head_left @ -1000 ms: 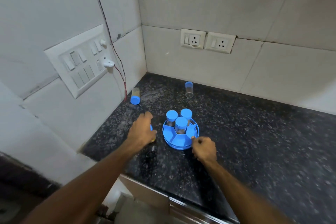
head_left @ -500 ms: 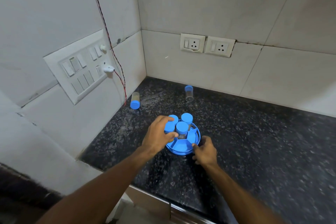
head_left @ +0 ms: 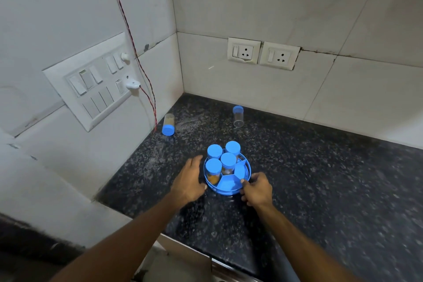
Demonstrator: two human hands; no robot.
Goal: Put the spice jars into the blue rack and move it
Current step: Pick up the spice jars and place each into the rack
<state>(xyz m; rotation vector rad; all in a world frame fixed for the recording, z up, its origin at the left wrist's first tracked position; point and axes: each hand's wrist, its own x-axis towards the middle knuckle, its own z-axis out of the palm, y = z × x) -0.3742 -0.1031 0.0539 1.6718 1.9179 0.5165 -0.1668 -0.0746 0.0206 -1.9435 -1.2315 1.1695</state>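
A round blue rack (head_left: pixel 229 186) sits on the black granite counter. Several blue-lidded spice jars stand in it; the front-left one (head_left: pixel 213 170) holds yellow powder. Two front compartments show bare blue floor. My left hand (head_left: pixel 190 181) rests open just left of the rack, fingers spread, holding nothing. My right hand (head_left: pixel 256 189) pinches the rack's front-right rim. One jar (head_left: pixel 168 125) lies on its side near the left wall. Another clear jar (head_left: pixel 238 115) stands upright near the back wall.
The counter (head_left: pixel 320 190) ends at a corner of tiled walls. A switch panel (head_left: pixel 96 84) with a red-black wire (head_left: pixel 146 80) is on the left wall, two sockets (head_left: pixel 263 54) on the back wall. The counter's front edge runs below my forearms.
My left hand set the yellow-powder jar into the rack's front-left compartment, then let go and drew back to the left. My right hand stayed on the rack's rim.
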